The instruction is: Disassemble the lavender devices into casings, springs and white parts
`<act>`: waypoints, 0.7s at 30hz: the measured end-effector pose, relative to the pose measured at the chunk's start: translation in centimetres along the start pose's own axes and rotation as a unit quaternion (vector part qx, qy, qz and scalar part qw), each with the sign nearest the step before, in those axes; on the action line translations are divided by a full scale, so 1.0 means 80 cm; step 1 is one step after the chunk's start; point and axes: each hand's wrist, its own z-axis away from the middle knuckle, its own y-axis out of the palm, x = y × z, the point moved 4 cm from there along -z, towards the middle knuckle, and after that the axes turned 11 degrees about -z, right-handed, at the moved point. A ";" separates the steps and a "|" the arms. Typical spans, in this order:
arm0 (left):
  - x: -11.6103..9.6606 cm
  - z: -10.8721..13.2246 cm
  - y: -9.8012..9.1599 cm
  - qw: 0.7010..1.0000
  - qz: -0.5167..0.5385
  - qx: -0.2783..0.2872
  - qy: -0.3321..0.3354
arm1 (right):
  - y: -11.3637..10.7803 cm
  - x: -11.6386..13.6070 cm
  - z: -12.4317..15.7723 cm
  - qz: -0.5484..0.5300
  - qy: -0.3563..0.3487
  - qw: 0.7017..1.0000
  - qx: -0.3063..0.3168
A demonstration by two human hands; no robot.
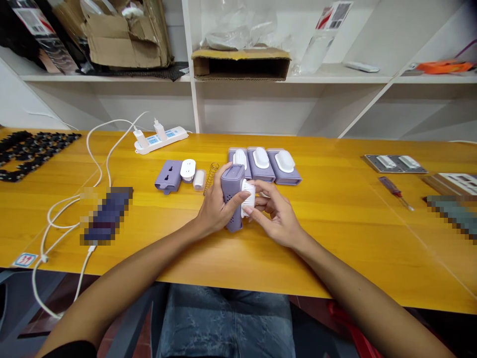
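Note:
My left hand (213, 211) is closed around a purple box-shaped case (231, 189) with small holes in its side, held upright over the table. The fingers of my right hand (281, 216) grip a white ribbed round part (248, 196) at the case's right face, where my left thumb also presses. Whether that part is fixed to the case I cannot tell. Just behind stand three purple cases with white oval tops, the rightmost purple case (288, 175) among them. Left of my hands lie a copper-coloured coil spring (211, 176), a small whitish cylinder (199, 180), a white socket-like piece (188, 170) and a purple plate with keyhole slots (169, 175).
A power strip (162, 139) with white cables and a blurred phone (108, 216) occupy the left. Black parts (33, 151) lie far left. At right are a screwdriver (395, 193) and a grey plate (395, 164). Shelves with a cardboard box (126, 42) rise behind the table (335, 223).

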 end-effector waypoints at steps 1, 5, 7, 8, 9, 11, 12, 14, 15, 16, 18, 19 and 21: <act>-0.001 0.000 0.000 1.000 -0.001 0.000 -0.002 | 0.000 0.000 0.000 0.011 -0.004 1.000 0.002; -0.002 -0.001 0.000 1.000 -0.001 0.007 -0.013 | 0.001 -0.001 0.001 0.026 -0.011 0.999 0.015; -0.002 -0.002 -0.001 1.000 0.003 0.010 -0.017 | 0.001 -0.002 0.001 0.023 -0.010 1.000 0.019; -0.002 -0.002 -0.001 1.000 0.004 0.011 -0.017 | 0.001 -0.002 0.002 0.022 -0.009 1.000 0.020; -0.002 -0.003 -0.001 1.000 0.005 0.012 -0.016 | 0.001 -0.001 0.002 0.021 -0.008 1.000 0.020; -0.002 -0.003 -0.002 1.000 0.005 0.013 -0.014 | 0.002 0.000 0.003 0.021 -0.009 0.999 0.022; -0.003 -0.003 -0.002 1.000 0.004 0.012 -0.013 | 0.002 0.001 0.003 0.022 -0.010 0.999 0.022; -0.004 -0.003 -0.002 1.000 0.000 0.011 -0.012 | 0.003 0.003 0.003 0.025 -0.015 0.999 0.018; -0.004 -0.003 -0.002 1.000 -0.003 0.012 -0.012 | 0.003 0.004 0.002 0.025 -0.017 0.999 0.014; -0.005 -0.003 -0.002 1.000 -0.006 0.013 -0.012 | 0.003 0.004 0.002 0.024 -0.017 1.000 0.010; -0.005 -0.004 -0.003 1.000 -0.008 0.013 -0.015 | 0.003 0.004 0.001 0.018 -0.011 1.000 0.005; -0.005 -0.004 -0.003 1.000 -0.008 0.014 -0.017 | 0.004 0.002 0.000 0.016 -0.004 1.000 0.006; -0.004 -0.005 -0.004 1.000 -0.005 0.018 -0.023 | 0.004 -0.001 0.000 0.015 0.017 1.000 0.011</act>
